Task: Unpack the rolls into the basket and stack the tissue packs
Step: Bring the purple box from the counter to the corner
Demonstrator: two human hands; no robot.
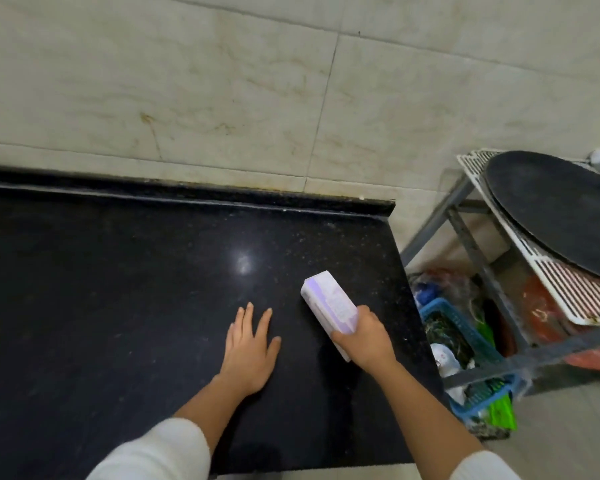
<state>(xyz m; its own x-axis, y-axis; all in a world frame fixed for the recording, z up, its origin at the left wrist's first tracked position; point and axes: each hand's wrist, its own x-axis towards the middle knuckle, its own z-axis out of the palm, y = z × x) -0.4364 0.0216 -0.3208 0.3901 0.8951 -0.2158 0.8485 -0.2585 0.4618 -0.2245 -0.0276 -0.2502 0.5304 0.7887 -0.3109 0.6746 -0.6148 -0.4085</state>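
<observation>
The right hand [362, 336] has its grip closed on a tissue pack [329, 303]; the left hand [250, 344] lies flat and empty on the bench [118, 271]. Set the pack down flat toward 12 o'clock, squared as a stack base.

Tissue pack [329, 304]: white-lilac wrapped block, printed label on top, tilted with far end raised, held over right part of black counter [118, 289].

The left hand [249, 344] lies flat, palm down, its straight fingers [247, 318] slightly spread and pointing far. The right hand [365, 337], just to its right, is curled in a closed grip with knuckles up. Both forearms reach in from the near edge, white sleeves [156, 455] pushed back.
</observation>
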